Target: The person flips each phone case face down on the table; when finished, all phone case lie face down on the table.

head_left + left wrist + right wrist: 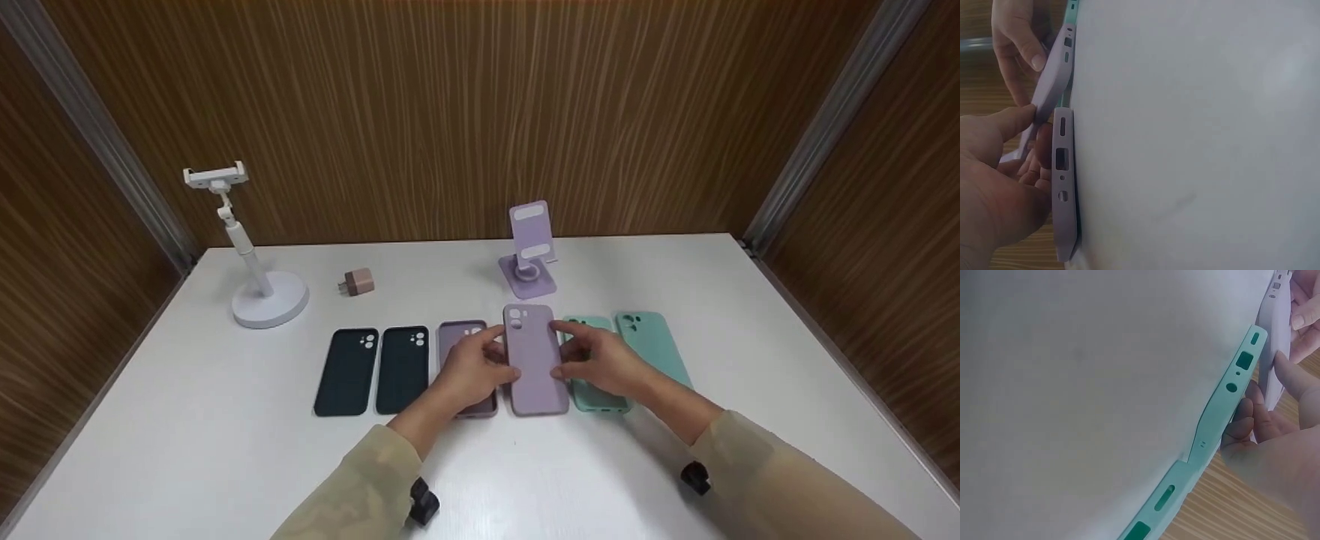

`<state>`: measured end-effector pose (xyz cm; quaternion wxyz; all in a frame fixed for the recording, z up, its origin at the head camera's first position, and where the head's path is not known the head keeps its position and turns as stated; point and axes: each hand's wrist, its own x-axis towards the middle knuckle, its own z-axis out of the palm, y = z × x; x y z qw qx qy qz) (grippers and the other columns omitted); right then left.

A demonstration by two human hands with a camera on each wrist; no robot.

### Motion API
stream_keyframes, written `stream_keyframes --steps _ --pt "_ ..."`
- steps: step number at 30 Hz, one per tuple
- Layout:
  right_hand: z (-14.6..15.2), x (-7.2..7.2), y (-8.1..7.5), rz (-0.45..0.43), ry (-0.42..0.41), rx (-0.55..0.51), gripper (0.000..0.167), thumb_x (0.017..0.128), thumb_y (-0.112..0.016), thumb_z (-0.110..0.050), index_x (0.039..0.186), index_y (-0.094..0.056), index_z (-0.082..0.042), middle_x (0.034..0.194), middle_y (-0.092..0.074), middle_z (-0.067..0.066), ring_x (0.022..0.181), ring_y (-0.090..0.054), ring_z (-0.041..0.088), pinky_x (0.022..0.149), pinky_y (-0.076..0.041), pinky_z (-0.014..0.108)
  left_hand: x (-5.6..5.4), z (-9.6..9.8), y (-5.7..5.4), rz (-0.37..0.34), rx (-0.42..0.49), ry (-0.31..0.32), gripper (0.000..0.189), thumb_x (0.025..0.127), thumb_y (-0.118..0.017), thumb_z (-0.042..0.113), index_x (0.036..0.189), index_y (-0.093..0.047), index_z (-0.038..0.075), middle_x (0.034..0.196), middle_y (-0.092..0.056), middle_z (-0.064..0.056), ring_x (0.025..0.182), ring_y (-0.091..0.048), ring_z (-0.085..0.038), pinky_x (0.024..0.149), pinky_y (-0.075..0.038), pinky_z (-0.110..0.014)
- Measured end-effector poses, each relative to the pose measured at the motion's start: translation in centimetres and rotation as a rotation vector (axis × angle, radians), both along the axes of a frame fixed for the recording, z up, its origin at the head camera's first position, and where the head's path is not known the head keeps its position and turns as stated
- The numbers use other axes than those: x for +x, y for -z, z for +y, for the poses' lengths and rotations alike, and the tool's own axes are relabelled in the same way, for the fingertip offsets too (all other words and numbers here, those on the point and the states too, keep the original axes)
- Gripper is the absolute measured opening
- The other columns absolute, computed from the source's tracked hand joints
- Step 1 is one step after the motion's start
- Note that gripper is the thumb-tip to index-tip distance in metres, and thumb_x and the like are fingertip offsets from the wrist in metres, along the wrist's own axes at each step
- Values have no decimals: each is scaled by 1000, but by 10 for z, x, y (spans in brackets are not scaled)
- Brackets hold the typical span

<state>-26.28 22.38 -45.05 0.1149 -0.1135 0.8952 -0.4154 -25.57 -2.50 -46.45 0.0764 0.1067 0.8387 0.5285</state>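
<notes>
A lilac phone case [536, 379] lies back side up at the middle of the row, its camera cutouts at the top left. My left hand [469, 369] holds its left edge, thumb low on the side and fingers higher up. On the opposite edge my right hand [606, 361] pinches it with thumb and fingers. Under the left hand is a darker purple phone case [450, 339], partly hidden. The right hand overlaps a mint green phone case [600, 401]. In the left wrist view the lilac case [1053, 84] is tilted between both hands.
Two black phone cases [349, 373] lie at the row's left, a second green case [654, 346] at its right. Behind stand a purple phone stand [531, 232], a small pink charger plug [361, 281] and a white phone holder [270, 304]. Wood-grain panels enclose the white table [187, 450].
</notes>
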Motion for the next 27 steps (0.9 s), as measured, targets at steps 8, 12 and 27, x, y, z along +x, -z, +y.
stream_keyframes --steps 8,12,27 --pt "0 -1 0 12 -23 30 76 93 -85 -19 160 -49 -13 121 -71 5 108 -63 22 96 -53 40 0 -1 -3 -15 -39 -12 72 89 -86 12 154 -56 12 126 -71 -4 124 -62 -27 110 -47 -47" --pt "-2 -2 1 24 -27 55 77 92 -86 -21 159 -50 -13 126 -71 6 112 -63 23 100 -54 44 -1 -1 -4 -23 -69 -21 71 89 -86 13 153 -57 12 133 -69 -7 130 -59 -29 114 -44 -48" --pt "1 3 -5 54 3 17 72 93 -84 -15 157 -51 -7 122 -71 7 106 -63 24 92 -53 38 1 -12 -20 -4 -13 -38 67 93 -81 13 154 -55 9 147 -63 -10 134 -57 -32 111 -46 -46"
